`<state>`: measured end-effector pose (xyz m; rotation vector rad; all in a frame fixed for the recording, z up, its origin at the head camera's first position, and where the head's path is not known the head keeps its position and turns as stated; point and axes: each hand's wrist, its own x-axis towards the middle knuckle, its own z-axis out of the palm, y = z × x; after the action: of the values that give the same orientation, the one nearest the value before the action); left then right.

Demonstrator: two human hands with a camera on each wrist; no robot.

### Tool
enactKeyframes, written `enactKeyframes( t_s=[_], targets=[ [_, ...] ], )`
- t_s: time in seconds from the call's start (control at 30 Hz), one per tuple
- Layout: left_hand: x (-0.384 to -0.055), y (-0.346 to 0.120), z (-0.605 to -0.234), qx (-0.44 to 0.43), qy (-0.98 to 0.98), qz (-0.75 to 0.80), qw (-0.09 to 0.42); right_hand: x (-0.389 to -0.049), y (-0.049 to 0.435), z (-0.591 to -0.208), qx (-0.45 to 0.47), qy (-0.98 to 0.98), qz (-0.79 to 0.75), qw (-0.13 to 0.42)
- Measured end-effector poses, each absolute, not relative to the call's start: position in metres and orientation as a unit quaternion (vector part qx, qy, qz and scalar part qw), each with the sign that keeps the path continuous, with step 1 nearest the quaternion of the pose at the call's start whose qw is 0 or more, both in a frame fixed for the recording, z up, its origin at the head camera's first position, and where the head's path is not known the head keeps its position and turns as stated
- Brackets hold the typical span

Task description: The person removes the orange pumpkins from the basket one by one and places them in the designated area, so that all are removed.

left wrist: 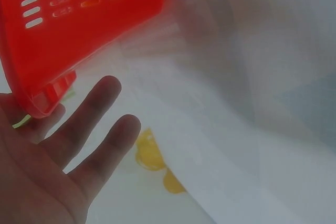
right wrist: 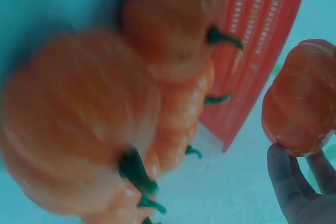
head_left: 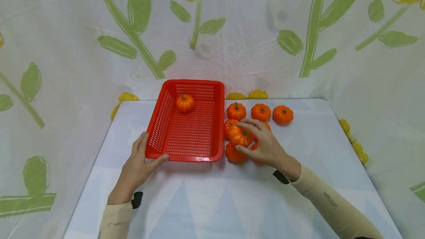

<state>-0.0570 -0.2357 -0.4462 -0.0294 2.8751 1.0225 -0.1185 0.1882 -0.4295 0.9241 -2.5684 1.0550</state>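
Note:
My left hand (head_left: pixel 137 165) is at the near left corner of a red plastic basket (head_left: pixel 217 150), its thumb on the front rim and its straight fingers along the left side. In the left wrist view its fingers (left wrist: pixel 100 145) spread out beside the basket wall. With thumb and fingers, my right hand (head_left: pixel 262 143) holds a small orange pumpkin (head_left: pixel 239 136) above other pumpkins right of the basket. The right wrist view shows this held pumpkin (right wrist: pixel 302 98) at the fingertips, over at the right edge. Another small pumpkin (head_left: pixel 185 103) lies in the basket's far left part.
Several green-stemmed pumpkins stand beside the basket: a back row including an end pumpkin (head_left: pixel 283 115), and nearer ones such as the front pumpkin (head_left: pixel 235 153), some partly behind the right hand. A pale patterned cloth covers the table (head_left: pixel 212 202). Behind it hangs a flowered sheet (head_left: pixel 249 58).

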Motion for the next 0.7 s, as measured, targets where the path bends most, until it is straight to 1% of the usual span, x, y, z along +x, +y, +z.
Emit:
enactKeyframes(
  t_s=[0.3,0.43,0.6,0.7],
  targets=[
    [-0.057,-0.235,-0.446,-0.014,0.943,0.33,0.043,-0.082,0.184,-0.449,0.338,-0.876,0.335,0.083],
    [-0.057,-0.235,-0.446,-0.016,0.944,0.326,0.044,-0.069,0.182,-0.456,0.347,-0.877,0.326,0.063],
    [-0.057,-0.235,-0.446,-0.016,0.945,0.323,0.046,-0.054,0.177,-0.468,0.356,-0.873,0.331,0.043],
    [-0.057,-0.235,-0.446,-0.015,0.944,0.326,0.045,-0.049,0.174,-0.476,0.36,-0.873,0.325,0.043]
  ],
)
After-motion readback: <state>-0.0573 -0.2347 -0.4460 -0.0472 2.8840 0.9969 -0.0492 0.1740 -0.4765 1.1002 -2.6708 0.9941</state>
